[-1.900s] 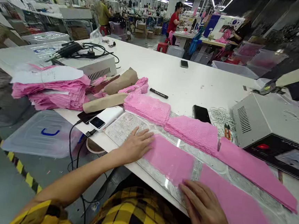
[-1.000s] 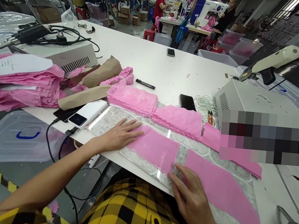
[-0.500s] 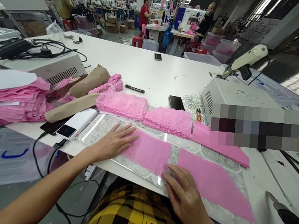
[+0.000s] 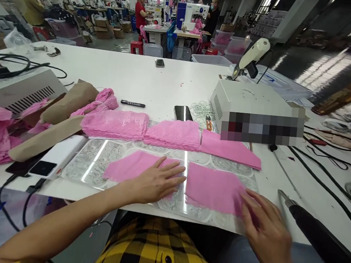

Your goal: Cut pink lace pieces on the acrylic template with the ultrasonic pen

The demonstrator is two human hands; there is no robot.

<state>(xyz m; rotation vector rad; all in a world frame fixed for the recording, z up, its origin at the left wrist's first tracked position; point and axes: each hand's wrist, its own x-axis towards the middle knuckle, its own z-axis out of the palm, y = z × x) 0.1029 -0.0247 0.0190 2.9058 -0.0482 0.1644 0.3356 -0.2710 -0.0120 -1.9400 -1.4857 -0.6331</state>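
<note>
My left hand (image 4: 160,181) lies flat, fingers spread, on the right end of a left pink fabric piece (image 4: 129,164). My right hand (image 4: 267,223) pinches the right end of a second pink fabric piece (image 4: 210,187); that end is blurred and looks slightly raised. Both pieces rest on a clear patterned plastic sheet (image 4: 86,162), with a narrow gap between them. Behind them stand two stacks of lacy pink fabric, a left stack (image 4: 114,124) and a middle stack (image 4: 173,133). To their right lies a smooth pink stack (image 4: 231,148).
A black-handled tool with a metal tip (image 4: 314,225) lies right of my right hand. A white power bank (image 4: 58,158) with cables is at left. A grey box (image 4: 252,97), orange snips (image 4: 208,123), a phone (image 4: 183,113) and a marker (image 4: 133,103) sit farther back.
My left hand has moved right along the left piece to its right end. My right hand has gone from the gap to the right piece's far end. The camera view has turned right.
</note>
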